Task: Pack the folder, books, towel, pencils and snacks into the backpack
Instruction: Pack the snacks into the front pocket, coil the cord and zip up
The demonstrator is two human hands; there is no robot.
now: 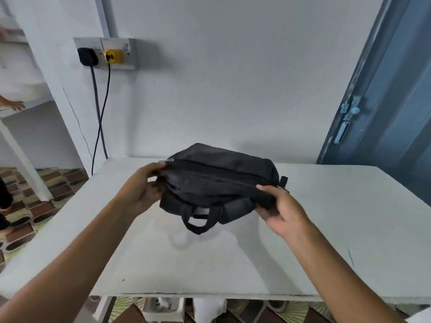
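Left hand [142, 187] and right hand [277, 208] (arms outstretched) grip the black backpack's [217, 180] ends.

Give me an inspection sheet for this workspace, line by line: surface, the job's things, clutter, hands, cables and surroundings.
Surface: white table, faint marks on top.
Job's things: black backpack on the table, top zipper apparently closed; carry handle toward the person. Folder, books, towel, pencils, snacks: nothing seen.
Clutter: nothing seen on the table.
Hands: left hand grips the backpack's left end near the zipper pull; right hand grips its right end.
Cables: black plug and yellow plug in a wall socket; two cords drop behind the table.
Surroundings: white wall, blue door at right, patterned tile floor, another person's hand at far left.
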